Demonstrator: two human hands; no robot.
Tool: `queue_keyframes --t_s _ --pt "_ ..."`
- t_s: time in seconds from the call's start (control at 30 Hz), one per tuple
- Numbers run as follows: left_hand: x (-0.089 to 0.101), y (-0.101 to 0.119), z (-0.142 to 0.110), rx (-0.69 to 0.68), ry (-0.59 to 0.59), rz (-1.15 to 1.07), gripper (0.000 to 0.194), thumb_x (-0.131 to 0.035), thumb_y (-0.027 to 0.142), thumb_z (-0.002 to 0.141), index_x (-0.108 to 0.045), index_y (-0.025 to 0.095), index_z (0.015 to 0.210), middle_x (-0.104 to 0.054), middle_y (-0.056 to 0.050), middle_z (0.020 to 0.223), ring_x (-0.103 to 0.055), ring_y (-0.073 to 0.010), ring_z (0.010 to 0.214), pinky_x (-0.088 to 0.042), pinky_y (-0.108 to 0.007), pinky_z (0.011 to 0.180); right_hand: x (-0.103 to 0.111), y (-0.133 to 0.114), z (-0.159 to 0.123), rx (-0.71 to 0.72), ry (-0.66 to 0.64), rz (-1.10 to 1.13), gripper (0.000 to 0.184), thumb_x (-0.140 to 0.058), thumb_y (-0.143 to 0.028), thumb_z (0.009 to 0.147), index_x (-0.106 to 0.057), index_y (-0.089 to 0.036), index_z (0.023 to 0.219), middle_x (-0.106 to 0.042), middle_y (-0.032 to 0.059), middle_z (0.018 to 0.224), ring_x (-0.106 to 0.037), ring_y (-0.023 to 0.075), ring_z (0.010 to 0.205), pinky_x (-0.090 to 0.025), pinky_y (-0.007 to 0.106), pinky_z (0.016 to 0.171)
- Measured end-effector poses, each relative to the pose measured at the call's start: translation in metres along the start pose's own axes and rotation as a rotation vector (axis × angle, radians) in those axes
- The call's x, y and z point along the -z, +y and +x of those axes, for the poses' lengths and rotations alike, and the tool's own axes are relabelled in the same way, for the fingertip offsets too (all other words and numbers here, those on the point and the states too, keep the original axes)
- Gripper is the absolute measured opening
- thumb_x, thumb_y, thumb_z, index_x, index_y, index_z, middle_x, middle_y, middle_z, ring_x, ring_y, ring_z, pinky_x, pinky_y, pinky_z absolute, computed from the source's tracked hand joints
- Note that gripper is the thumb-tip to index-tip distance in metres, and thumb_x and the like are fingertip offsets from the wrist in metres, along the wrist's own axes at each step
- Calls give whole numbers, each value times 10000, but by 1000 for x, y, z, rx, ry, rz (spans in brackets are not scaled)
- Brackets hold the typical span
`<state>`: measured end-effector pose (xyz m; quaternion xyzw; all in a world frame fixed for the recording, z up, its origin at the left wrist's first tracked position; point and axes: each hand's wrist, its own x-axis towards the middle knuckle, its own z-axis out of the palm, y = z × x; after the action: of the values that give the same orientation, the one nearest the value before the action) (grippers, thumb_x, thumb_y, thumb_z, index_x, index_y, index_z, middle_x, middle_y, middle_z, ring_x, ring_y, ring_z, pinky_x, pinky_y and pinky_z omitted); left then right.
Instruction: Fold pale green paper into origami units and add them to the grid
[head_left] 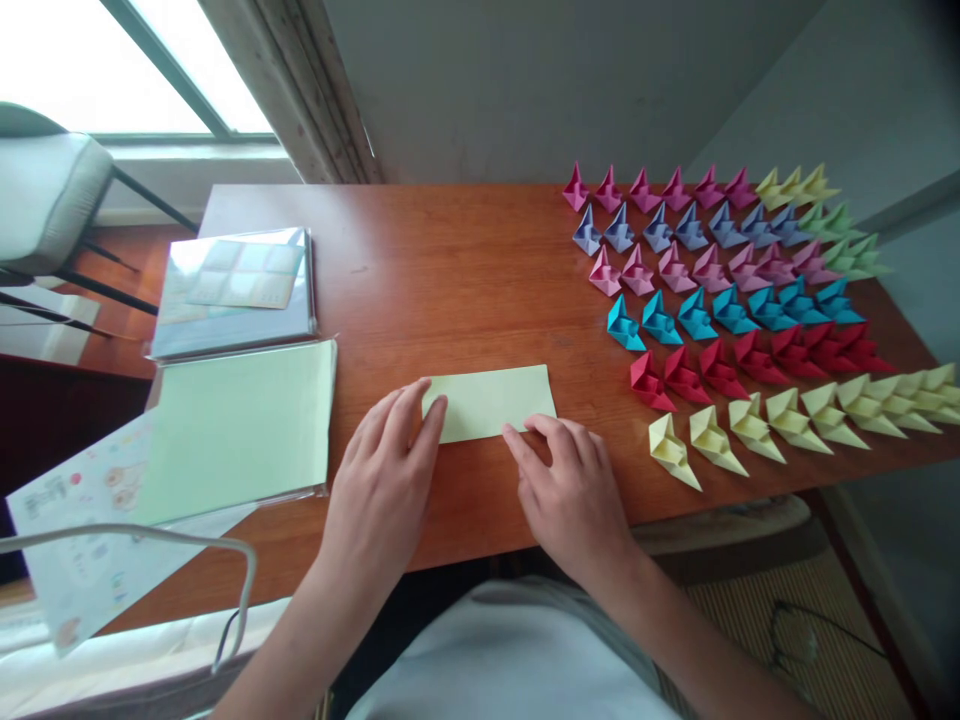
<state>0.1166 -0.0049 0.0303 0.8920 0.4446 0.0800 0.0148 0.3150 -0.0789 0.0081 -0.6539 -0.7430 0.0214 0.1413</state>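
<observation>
A sheet of pale green paper (pixel 491 400), folded into a narrow rectangle, lies flat on the wooden table in front of me. My left hand (pixel 386 470) is at its left end, with thumb and index finger closed on that edge. At the lower right corner, my right hand (pixel 570 480) holds the near edge between thumb and index finger. The undersides of the fingers are hidden, so how firmly they press cannot be seen.
Rows of folded paper boats (pixel 697 315) in several colours fill the table's right side. On the left lie a pack of green paper (pixel 247 430), a wrapped pack (pixel 232 325) and a printed sheet (pixel 82 540). A white cable (pixel 187 537) crosses the lower left. A chair (pixel 45 195) stands beyond.
</observation>
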Motion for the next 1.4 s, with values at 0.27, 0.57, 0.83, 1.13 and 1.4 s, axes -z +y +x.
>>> queue_keyframes --t_s 0.27,0.57,0.83,1.13,1.4 --pt "-17 41 -13 -89 -6 -130 522 -489 157 916 -512 56 1427 -530 -201 1489 -453 -346 1412 -450 -479 1153 4 -4 0 8 -17 -61 471 -536 -168 956 -579 -274 1413 -615 137 1287 -534 304 1164 -454 468 938" --pt "-23 40 -15 -96 -30 -120 535 -495 277 963 -486 57 1451 -511 -191 1513 -422 -364 1436 -395 -496 1188 11 -11 0 -16 -64 -113 408 -541 -229 980 -607 -270 1381 -620 130 1319 -546 308 1169 -454 471 942" --pt "-22 46 -13 -101 15 -108 681 -577 526 920 -512 105 1451 -489 -249 1483 -458 -432 1371 -457 -558 1096 19 9 -15 -127 -42 -172 416 -574 -215 943 -639 -232 1354 -628 122 1291 -571 309 1143 -475 452 921" --pt "-18 53 -14 -73 15 -81 676 -565 561 924 -527 127 1440 -489 -243 1501 -459 -422 1390 -410 -568 1129 17 14 -19 -123 5 -203 400 -554 -181 945 -645 -179 1334 -650 120 1260 -585 305 1124 -476 441 902" --pt "-13 19 -33 -38 48 -19 583 -509 400 984 -465 94 1477 -469 -170 1557 -440 -352 1432 -361 -516 1175 16 16 -15 -100 46 -158 347 -564 -160 942 -672 -144 1272 -676 117 1185 -602 287 1075 -485 420 886"
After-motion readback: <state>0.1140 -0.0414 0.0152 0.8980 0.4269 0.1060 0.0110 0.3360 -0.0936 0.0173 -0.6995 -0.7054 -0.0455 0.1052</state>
